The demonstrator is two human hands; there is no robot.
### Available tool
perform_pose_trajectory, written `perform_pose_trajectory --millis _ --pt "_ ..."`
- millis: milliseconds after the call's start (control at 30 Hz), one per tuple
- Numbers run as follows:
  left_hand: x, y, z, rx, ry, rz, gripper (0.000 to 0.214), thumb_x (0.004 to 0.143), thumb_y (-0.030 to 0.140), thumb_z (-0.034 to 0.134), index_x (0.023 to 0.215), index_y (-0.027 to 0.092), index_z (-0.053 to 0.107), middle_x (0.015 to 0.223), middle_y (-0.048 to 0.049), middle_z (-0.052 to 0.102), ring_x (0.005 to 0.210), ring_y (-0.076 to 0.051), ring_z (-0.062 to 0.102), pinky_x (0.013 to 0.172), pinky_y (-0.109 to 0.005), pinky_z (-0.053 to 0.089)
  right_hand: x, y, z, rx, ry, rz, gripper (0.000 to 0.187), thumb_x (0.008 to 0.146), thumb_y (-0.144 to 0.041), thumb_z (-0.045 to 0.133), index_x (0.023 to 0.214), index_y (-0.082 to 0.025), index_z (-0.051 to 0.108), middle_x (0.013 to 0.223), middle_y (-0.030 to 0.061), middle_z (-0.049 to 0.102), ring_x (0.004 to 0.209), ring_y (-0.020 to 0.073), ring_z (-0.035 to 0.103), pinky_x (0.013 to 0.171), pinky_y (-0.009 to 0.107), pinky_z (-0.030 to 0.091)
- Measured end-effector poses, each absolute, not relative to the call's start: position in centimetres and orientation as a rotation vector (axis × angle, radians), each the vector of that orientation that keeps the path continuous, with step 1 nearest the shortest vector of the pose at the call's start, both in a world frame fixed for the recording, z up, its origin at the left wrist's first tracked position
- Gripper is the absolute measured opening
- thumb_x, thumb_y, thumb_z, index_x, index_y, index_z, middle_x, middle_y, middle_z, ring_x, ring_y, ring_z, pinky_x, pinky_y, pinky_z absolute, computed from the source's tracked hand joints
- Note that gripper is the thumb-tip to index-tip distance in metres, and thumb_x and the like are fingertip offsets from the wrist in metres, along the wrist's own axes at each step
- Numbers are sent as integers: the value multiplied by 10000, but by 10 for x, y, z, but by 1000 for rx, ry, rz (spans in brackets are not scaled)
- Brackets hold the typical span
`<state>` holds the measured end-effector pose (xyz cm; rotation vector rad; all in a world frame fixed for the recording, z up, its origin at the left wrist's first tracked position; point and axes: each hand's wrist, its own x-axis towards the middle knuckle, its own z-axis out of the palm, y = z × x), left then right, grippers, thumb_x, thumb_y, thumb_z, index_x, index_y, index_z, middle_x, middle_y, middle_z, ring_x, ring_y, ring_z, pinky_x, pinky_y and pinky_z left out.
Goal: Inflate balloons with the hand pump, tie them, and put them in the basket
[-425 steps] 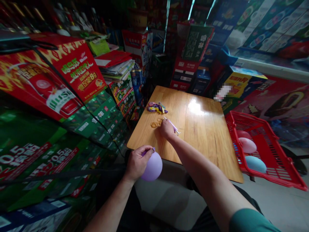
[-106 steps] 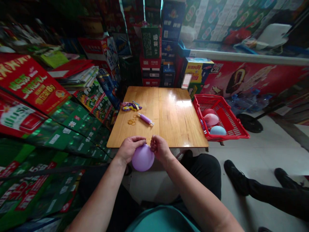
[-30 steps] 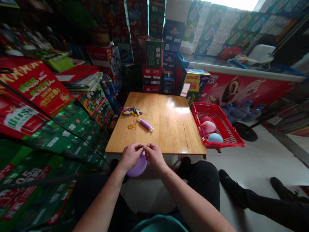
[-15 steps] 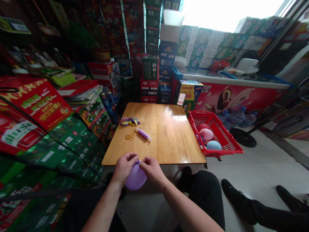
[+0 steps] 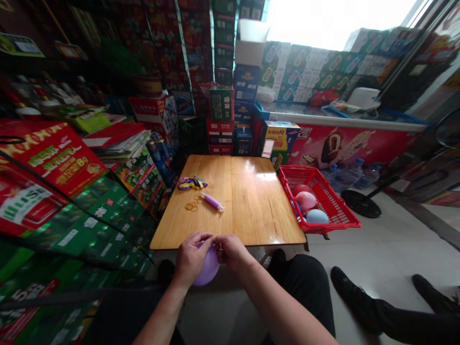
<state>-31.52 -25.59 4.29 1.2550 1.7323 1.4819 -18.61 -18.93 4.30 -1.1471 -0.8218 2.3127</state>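
An inflated purple balloon (image 5: 208,272) hangs just off the near edge of the wooden table (image 5: 251,211). My left hand (image 5: 194,258) is closed on its neck, thumb and forefinger pinched at the top. Close against it, my right hand (image 5: 232,250) has its fingers bent in a pinch. A thin yellowish strand, apparently a rubber band, shows at those fingertips; the fingers mostly hide the neck. Beyond the hands lie a purple balloon pump (image 5: 212,201), several loose rubber bands (image 5: 191,206) and a bunch of uninflated balloons (image 5: 192,183).
Right of the table stands a red plastic basket (image 5: 339,224) holding inflated balloons, among them a light blue balloon (image 5: 317,216). Stacked green cartons (image 5: 111,211) crowd the left side. Another person's shoe (image 5: 354,292) and legs are at lower right. A fan base (image 5: 361,203) stands behind the basket.
My hands have come closer together and moved slightly right with the balloon. My left hand has turned over the balloon's top, and my right fingers have curled inward.
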Motion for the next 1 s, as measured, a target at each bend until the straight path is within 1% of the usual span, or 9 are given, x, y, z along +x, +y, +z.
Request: perform_pose_trajectory --millis 267,367,433,500,633,767,867,933,1000 --pt "-315 -261 53 1611 1709 1311 114 876 290 684 935 251 773 939 -54 728 924 -228 686 852 -333 520 -182 -180 32 -1118 -601 2519 115 732 -132 585 658 -161 503 520 -65 424 402 44 326 413 167 253" --pt "-317 -263 50 1614 1676 1255 224 869 241 668 1078 249 749 1014 -46 733 966 -214 687 895 -333 518 -179 -180 27 -1111 -566 2533 112 752 -128 574 669 -161 507 498 -72 404 394 44 313 404 162 238" --pt "-318 -263 46 1557 1676 1224 286 867 243 668 1148 236 719 1044 -46 738 978 -209 693 909 -332 520 -177 -181 25 -1105 -556 2547 99 758 -130 566 676 -157 519 497 -70 404 394 44 319 405 161 239" --pt "-318 -262 44 1492 1669 1202 261 876 269 663 1128 222 713 1035 -45 746 969 -207 701 899 -326 525 -176 -183 23 -1100 -555 2552 99 756 -137 569 672 -154 519 506 -67 416 395 42 328 407 164 245" --pt "-315 -259 46 1426 1653 1206 156 869 315 684 980 212 722 945 -31 750 902 -202 706 840 -305 528 -176 -187 20 -1061 -588 2501 103 723 -122 578 650 -152 512 501 -67 416 401 37 336 416 168 242" --pt "-314 -258 49 1395 1659 1216 144 862 337 694 922 207 714 894 -26 740 857 -199 700 802 -298 522 -175 -189 19 -1010 -648 2456 78 680 -112 601 651 -143 537 492 -64 423 410 43 354 425 178 232" --pt "-315 -258 50 1469 1693 1233 132 856 333 700 882 204 707 872 -32 718 852 -202 688 795 -303 517 -173 -190 20 -966 -682 2415 108 665 -126 650 671 -148 544 501 -69 439 420 45 361 436 182 239" --pt "-318 -258 49 1546 1720 1233 134 851 334 709 882 204 709 900 -42 711 895 -211 684 824 -313 515 -173 -191 21 -948 -698 2395 137 664 -148 685 691 -151 551 510 -69 454 425 47 370 437 186 244" --pt "-322 -258 47 1547 1718 1209 178 854 342 709 974 211 717 973 -49 723 953 -215 688 869 -322 517 -173 -191 23 -946 -709 2388 164 661 -172 716 715 -150 562 519 -65 475 426 51 388 436 190 252"
